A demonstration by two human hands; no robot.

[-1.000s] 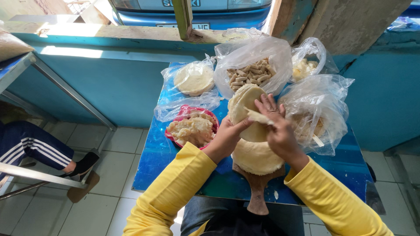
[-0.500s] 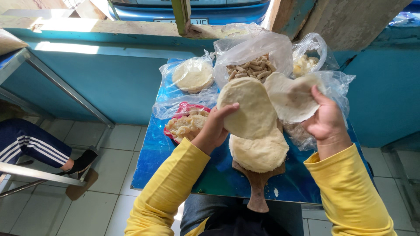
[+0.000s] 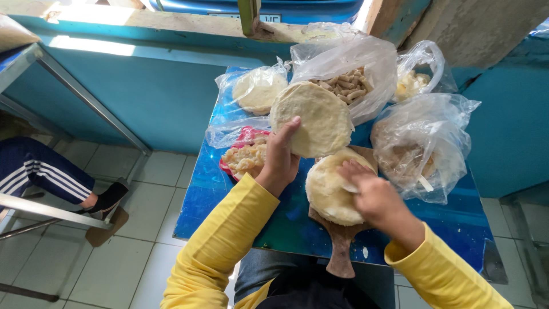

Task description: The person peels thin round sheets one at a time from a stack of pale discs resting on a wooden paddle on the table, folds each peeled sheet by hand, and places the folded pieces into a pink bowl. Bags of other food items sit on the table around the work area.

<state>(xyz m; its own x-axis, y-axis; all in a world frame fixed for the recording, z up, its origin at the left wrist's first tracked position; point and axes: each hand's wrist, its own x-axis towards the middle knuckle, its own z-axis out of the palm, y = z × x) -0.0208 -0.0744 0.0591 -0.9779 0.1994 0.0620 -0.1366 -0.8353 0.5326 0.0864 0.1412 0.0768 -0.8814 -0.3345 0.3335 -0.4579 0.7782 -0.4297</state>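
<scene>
Matt, floury dough rounds (image 3: 312,119) sit on a wooden paddle board (image 3: 341,246), beside crinkled glossy plastic bags (image 3: 423,143).

Right hand (image 3: 372,197) now down on the stack (image 3: 331,189), its lifted thin sheet gone.

- Two hands of mine: my left hand (image 3: 281,157) and my right hand (image 3: 372,194).
- One round flatbread (image 3: 314,117) lifted up.
- One stack of flatbreads (image 3: 329,191).
- One wooden paddle board (image 3: 341,246).
- Four clear plastic bags (image 3: 423,143) of food.
- One red basket (image 3: 243,137).
- One blue table (image 3: 446,229).
</scene>
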